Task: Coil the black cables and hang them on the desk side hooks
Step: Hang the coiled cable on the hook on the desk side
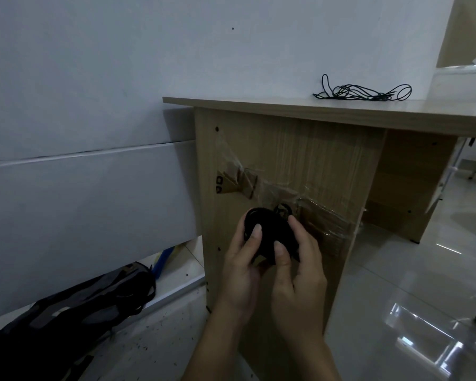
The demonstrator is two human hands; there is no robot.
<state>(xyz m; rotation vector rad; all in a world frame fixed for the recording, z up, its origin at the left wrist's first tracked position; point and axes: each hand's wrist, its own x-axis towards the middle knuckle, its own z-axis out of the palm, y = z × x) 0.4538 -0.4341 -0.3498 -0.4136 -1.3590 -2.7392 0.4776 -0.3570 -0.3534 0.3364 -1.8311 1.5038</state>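
Head view showed us both hands closed round one bundle. The left hand [241, 270] gripped the coiled black cable [268, 232] from the left, its thumb pressed across the front. The right hand [300, 273] gripped it from the right, thumb low on the front and forefinger curled over the upper right edge. The coil sat between the palms, close in front of the desk side panel [308, 155]; whether it touched the panel we could not tell.

We judged the cable light, soft and springy: thin cord wound tight, likely to spring loose if the grip eased. The place to hold it was therefore across the windings, pinching all the turns together, as the thumbs did. The bundle was a squat oval, its long axis running from upper left to lower right, its flat face turned towards us.

Just above it a small dark loop [283, 209] showed against the panel under clear tape; hook or cable end, we could not say. Farther up and left, what we took for cardboard hooks [246, 182] were taped to the panel. On the desk top [259, 104], far right, a loose black cable [363, 92] lay in an untidy tangle stretched left to right, not yet coiled. A dark bag [74, 312] lay on the floor at near left.
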